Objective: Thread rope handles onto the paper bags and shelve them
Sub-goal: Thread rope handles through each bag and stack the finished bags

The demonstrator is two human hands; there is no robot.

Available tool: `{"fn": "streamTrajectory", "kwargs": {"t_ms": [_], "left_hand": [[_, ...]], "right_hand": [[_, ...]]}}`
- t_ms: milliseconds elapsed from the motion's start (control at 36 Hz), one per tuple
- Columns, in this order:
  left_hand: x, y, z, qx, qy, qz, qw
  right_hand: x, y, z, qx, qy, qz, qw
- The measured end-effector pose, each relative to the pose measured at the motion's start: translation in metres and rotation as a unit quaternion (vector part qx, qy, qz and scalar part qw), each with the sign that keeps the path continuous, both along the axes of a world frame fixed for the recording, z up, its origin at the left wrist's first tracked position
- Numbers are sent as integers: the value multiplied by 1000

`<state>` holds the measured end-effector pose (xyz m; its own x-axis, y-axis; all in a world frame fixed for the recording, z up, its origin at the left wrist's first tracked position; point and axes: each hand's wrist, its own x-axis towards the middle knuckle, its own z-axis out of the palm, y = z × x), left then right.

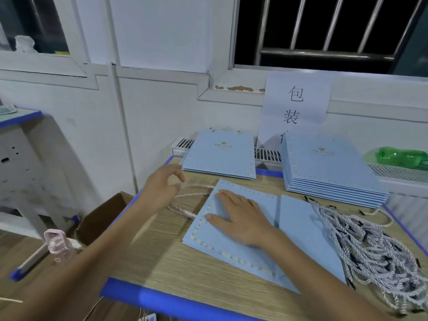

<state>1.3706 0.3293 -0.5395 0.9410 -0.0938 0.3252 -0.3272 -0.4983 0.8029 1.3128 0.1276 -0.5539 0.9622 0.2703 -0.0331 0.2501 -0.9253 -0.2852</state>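
Pressing flat, fingers spread, the right hand (pixel 240 218) pins the bag (pixel 301 242); the left hand (pixel 162 184), blurred, pinches the rope (pixel 185 210).

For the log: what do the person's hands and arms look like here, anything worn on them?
Both the left hand and the right hand are bare: no gloves, rings, watch or bands visible. Both forearms are uncovered as far as the frame shows; no sleeve is in view. The left one is motion-blurred.
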Motion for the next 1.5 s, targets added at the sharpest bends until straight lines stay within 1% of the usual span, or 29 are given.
{"fn": "streamTrajectory", "kwargs": {"t_ms": [56, 83, 111, 167, 194, 222, 306, 417, 472, 528, 556, 583, 639, 694, 750, 806, 861, 917, 944, 1056, 1111, 1167, 1222, 1278, 1306, 1361, 1417, 1472, 1500], "left_hand": [[-13, -13, 4, 27, -24, -70, 997], [-18, -20, 1, 70, -20, -112, 991], [-21, -27, -4, 148, -17, -150, 977], [-24, -38, -18, 341, -19, -190, 921], [-23, -39, -24, 406, -9, -181, 895], [-22, -38, -28, 436, 2, -172, 883], [-21, -37, -30, 437, 12, -182, 881], [-20, -38, -29, 429, 7, -178, 886], [-21, -37, -31, 391, -9, -175, 904], [-22, -36, -32, 315, -37, -154, 936], [-23, -34, -31, 285, -51, -142, 947], [-25, -32, -29, 278, -72, -130, 949], [-30, -25, -25, 313, -132, -102, 935], [-37, -14, -21, 327, -168, -93, 925], [-42, 0, -19, 341, -161, -113, 919], [-44, 13, -19, 387, -134, -156, 899], [-43, 25, -17, 418, -96, -181, 885], [-40, 33, -19, 452, -89, -186, 868], [-39, 36, -21, 457, -84, -184, 866], [-43, 38, -22, 387, -112, -185, 896], [-47, 38, -17, 366, -120, -168, 907], [-47, 36, -14, 345, -130, -141, 919], [-45, 33, -10, 318, -108, -144, 931], [-36, 32, -8, 274, -85, -174, 942], [-33, 29, -5, 244, -89, -174, 950], [-32, 24, 11, 174, -70, -148, 971], [-30, 20, 33, 65, -22, -142, 987], [-26, 22, 52, -49, 14, -149, 988], [-24, 24, 62, -92, 18, -155, 983]], "right_hand": [[9, 1, 10, 8, -43, -19, 999], [13, 3, 13, 14, -67, -32, 997], [17, 5, 12, 18, -88, -40, 995], [23, 9, 3, -2, -78, -24, 997], [26, 10, -3, -19, -48, -11, 999], [28, 9, -8, -30, -19, -2, 999], [32, 5, -13, -45, 12, 9, 999], [34, 5, -13, -32, 1, 14, 999], [33, 6, -15, -4, -35, 9, 999], [29, 6, -13, 10, -97, 1, 995], [25, 7, -10, 4, -124, -1, 992], [19, 9, -6, -16, -147, 2, 989], [1, 11, 4, -57, -170, 24, 983], [-19, 12, 14, -44, -134, 46, 989], [-36, 10, 18, -32, -59, 66, 996], [-50, 11, 18, -64, -21, 93, 993], [-59, 15, 17, -101, -38, 109, 988], [-61, 20, 15, -141, -70, 101, 982], [-60, 24, 14, -168, -88, 92, 977], [-58, 38, 9, -264, -141, 99, 949], [-59, 43, 8, -297, -206, 132, 923], [-57, 44, 18, -294, -277, 147, 903], [-67, 48, 49, -292, -305, 136, 896], [-68, 49, 73, -277, -327, 154, 891], [-66, 49, 85, -271, -323, 167, 891], [-64, 49, 112, -243, -353, 161, 889], [-61, 43, 141, -225, -384, 130, 886], [-58, 33, 168, -188, -382, 86, 901], [-57, 26, 181, -149, -380, 61, 911]]}}
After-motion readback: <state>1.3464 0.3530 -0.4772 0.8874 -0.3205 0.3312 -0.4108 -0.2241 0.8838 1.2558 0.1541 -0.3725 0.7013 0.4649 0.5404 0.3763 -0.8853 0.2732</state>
